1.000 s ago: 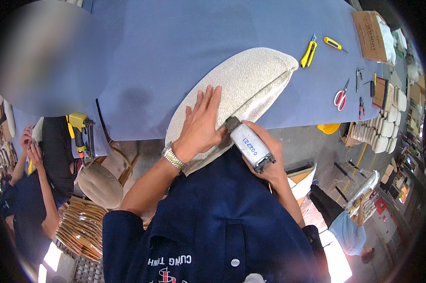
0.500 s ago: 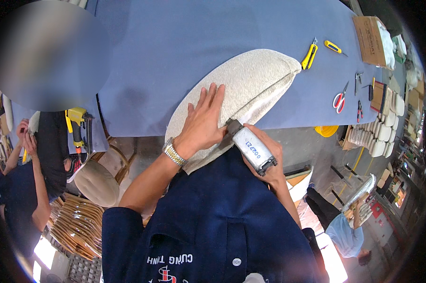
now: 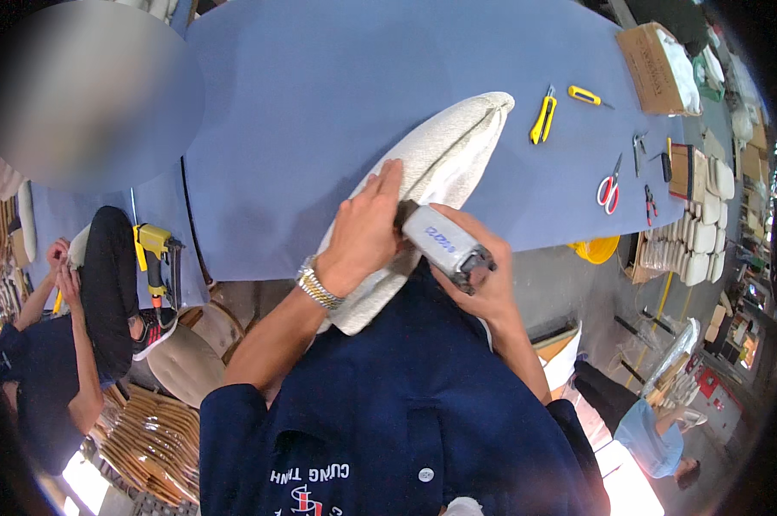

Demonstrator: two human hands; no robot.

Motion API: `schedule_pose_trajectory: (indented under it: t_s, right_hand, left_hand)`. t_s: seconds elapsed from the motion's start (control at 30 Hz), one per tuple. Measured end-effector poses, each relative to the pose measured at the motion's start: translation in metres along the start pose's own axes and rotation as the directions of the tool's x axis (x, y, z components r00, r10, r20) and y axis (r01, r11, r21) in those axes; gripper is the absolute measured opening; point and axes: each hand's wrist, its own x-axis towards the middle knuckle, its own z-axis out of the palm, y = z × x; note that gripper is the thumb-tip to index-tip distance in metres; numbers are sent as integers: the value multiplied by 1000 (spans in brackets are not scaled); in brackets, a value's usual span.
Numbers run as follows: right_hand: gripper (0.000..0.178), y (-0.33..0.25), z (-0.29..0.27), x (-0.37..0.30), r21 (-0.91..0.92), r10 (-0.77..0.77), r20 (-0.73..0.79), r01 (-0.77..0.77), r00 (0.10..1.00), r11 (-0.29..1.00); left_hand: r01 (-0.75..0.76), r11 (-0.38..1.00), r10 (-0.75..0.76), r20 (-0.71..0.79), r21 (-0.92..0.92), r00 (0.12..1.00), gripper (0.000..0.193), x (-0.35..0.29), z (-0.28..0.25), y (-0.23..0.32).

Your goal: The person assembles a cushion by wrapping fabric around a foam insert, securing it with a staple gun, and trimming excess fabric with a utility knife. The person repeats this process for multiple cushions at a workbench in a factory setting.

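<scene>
Cream fabric covers the long cushion (image 3: 440, 142), which lies tilted across the near edge of the blue table (image 3: 260, 155), its far tip pointing away to the right and its near end against the person's dark shirt (image 3: 363, 387). The left hand (image 3: 363, 232) presses on it with fingers close together; the thumb is hidden, so I cannot tell whether it pinches the fabric. The right hand (image 3: 498, 284) is wrapped round a silver-grey tool (image 3: 440, 236), its dark nose at the cushion's right side, just beside the left hand; whether nose and fabric touch is hard to see. At the far right corner of the table a cardboard box (image 3: 645, 70) stands with its top open, white material (image 3: 681, 73) showing inside. Below the near edge, farther right, sits a yellow container (image 3: 608, 251), partly under the table, its contents not readable. Pale pads (image 3: 702, 215) are stacked past the right edge. Blue surface stretches beyond the cushion to the far edge and away to the left. Rightward, room narrows: a yellow utility knife (image 3: 543, 119) lies near the tip, a yellow-handled tool (image 3: 584, 95) past it, then red-and-white scissors (image 3: 609, 193) and red-handled pliers (image 3: 651, 206) toward the right edge. Along the near edge, floor shows between the right forearm and the yellow container.
</scene>
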Motion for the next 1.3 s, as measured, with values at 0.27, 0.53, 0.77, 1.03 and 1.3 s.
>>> schedule_pose_trajectory:
  t_s: [0.27,0.53,0.77,1.03,1.3]
  right_hand:
    - [66,35,-35,5,-144,-35,-83,23,996,989]
    - [53,38,-38,1,-178,-25,-6,24,1000,984]
    - [53,48,-46,1,-190,-43,15,45,999,981]
    - [60,51,-47,-5,-257,-69,1,67,998,964]
    - [58,44,-55,5,-191,52,143,-24,988,981]
  left_hand:
    - [-211,918,236,36,-336,971,86,33,33,-1]
    - [168,817,-26,255,-552,966,80,36,61,-57]
    - [111,974,-71,198,-197,978,104,11,49,-6]
    - [197,972,-169,201,-129,965,96,11,42,9]
    - [189,974,-171,142,-124,975,99,9,48,8]
